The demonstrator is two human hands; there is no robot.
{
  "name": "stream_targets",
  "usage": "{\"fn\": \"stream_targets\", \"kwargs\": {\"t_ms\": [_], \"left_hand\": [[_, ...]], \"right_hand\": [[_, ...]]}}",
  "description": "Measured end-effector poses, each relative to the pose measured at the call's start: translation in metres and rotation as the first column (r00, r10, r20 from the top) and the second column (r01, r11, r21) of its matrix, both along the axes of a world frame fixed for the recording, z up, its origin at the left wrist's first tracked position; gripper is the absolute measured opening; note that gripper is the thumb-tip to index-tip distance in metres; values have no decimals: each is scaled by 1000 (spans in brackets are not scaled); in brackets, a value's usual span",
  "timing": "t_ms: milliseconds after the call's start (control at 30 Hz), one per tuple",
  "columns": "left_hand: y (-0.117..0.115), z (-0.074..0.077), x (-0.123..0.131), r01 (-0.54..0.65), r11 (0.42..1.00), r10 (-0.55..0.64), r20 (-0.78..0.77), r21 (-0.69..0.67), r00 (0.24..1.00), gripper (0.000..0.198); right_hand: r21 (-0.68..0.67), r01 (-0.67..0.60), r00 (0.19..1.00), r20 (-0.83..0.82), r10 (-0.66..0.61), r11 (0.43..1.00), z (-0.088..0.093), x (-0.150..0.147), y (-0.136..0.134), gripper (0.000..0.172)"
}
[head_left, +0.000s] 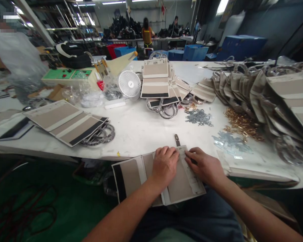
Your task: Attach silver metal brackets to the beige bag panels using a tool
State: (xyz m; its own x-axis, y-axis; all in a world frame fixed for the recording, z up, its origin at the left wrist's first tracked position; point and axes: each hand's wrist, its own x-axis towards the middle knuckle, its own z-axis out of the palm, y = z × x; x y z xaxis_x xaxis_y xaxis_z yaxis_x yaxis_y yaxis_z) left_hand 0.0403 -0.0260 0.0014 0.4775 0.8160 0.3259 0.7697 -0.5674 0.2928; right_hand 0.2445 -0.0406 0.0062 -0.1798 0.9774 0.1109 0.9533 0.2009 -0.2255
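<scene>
A beige bag panel (181, 190) with pale strips and a black band lies across the lap and the table's front edge. My left hand (165, 164) rests on its upper part, fingers bent and pressed together near the top edge. At the panel's right edge, my right hand (204, 164) has its fingers closed; a dark piece shows under them, and I cannot make out what it is. A short dark strap (177, 139) with metal bits sticks out past the panel's top edge, between the two hands. Both sets of fingertips are partly hidden.
On the white table (131, 124) lie grey metal plates (199, 117), gold-coloured fittings (242, 124) and more grey plates (231, 143). Stacked bag panels stand at left (65, 121), centre (155, 82) and right (257, 90). A white fan (129, 83) stands behind. People work farther back.
</scene>
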Motion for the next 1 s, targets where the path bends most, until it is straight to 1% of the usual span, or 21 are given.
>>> {"fn": "stream_targets", "kwargs": {"t_ms": [67, 133, 200, 300, 433, 567, 667, 867, 933, 1000], "left_hand": [[-7, -2, 0, 26, 1000, -25, -32, 11, 999, 35], [-6, -1, -1, 28, 1000, -28, -61, -6, 998, 40], [-2, 2, -2, 31, 999, -33, -72, -31, 997, 39], [2, 4, -5, 26, 998, -29, -45, -54, 999, 38], [3, 2, -7, 22, 998, -23, -13, -65, 1000, 38], [7, -3, -7, 25, 999, -26, -25, -45, 999, 39], [8, -4, -6, 25, 999, -26, -34, -38, 999, 40], [5, -2, -4, 28, 1000, -27, -67, 11, 997, 42], [4, -1, -5, 20, 999, -18, -69, 26, 997, 42], [3, 0, -6, 18, 999, -17, -48, 26, 999, 41]], "right_hand": [[-9, -23, 1000, 19, 23, 1000, 2, 0, 0, 33], [-26, -35, 999, 19, 36, 999, 5, -1, 4, 34], [-46, -35, 999, 1, 35, 998, 7, -1, 8, 35], [-72, -32, 999, -39, 29, 997, 8, 0, 12, 35], [-103, -24, 998, -65, 18, 994, 10, 2, 12, 37], [-138, -28, 999, -40, 23, 990, 17, 0, 13, 40], [-164, -40, 999, 14, 42, 986, 22, -3, 13, 42], [-145, -85, 990, 98, 100, 986, 30, -12, 8, 43], [-139, -86, 992, 82, 98, 987, 31, -13, 8, 42], [-123, -94, 995, 17, 96, 988, 32, -5, 10, 38]]}}
